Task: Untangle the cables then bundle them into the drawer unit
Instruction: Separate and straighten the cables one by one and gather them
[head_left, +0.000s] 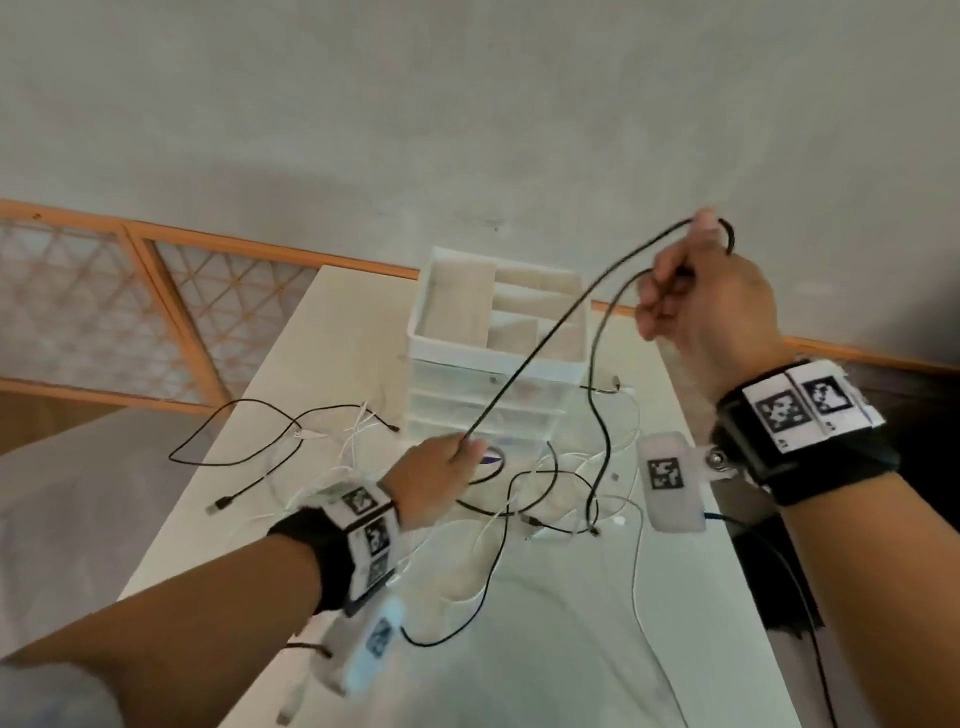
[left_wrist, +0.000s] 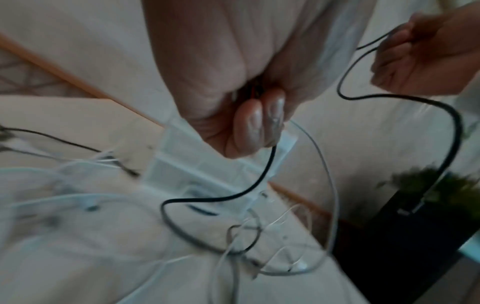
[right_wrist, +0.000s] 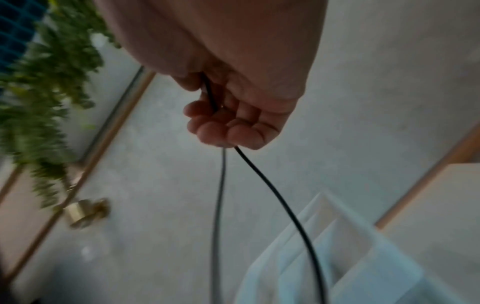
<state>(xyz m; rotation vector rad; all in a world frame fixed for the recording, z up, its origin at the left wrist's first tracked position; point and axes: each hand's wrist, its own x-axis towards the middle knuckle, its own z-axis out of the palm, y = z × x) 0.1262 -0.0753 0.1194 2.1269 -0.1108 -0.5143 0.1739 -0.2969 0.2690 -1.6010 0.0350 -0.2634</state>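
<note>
Holding one black cable (head_left: 540, 338) in both hands, I see it run from my left hand (head_left: 436, 478), low and near, up toward 1 o'clock to my right hand (head_left: 711, 306). Both pinch it. Loose cables (head_left: 363, 441) cover the white table (head_left: 519, 649); the drawer unit (head_left: 493, 358) stands behind, at 12 o'clock.

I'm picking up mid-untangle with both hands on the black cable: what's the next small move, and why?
Probably keep lifting the right hand up and away while the left hand feeds slack. The black cable runs taut between them, but its other strand drops into the pile of white cables on the table, apparently not yet free.
</note>
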